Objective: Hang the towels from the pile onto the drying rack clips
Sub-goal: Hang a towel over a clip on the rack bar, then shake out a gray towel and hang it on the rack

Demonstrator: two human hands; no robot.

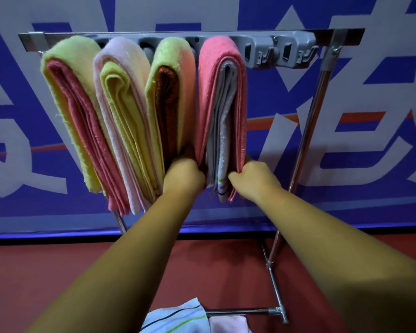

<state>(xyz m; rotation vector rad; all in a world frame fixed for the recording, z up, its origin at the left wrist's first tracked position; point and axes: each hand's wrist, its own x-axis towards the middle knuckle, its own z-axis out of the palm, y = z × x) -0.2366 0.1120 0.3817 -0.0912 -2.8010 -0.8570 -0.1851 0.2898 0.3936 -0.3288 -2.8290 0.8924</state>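
Note:
Several folded towel bundles hang from the grey clip bar [262, 44] of the drying rack. The rightmost bundle is a pink towel [214, 87] wrapped round a white towel [222, 131]. My left hand [185, 174] grips the pink towel's lower left edge, and my right hand [252, 176] pinches its lower right edge. To the left hang a green-orange bundle [171, 75], a pale pink and yellow bundle [123, 97] and a green and pink bundle [67, 92]. The pile [178, 318], with a white striped towel on top, lies at the bottom.
Two free clips [286, 52] remain at the bar's right end. The rack's steel leg [305, 131] slants down on the right, and a foot bar [240, 311] lies on the red floor. A blue banner wall stands behind.

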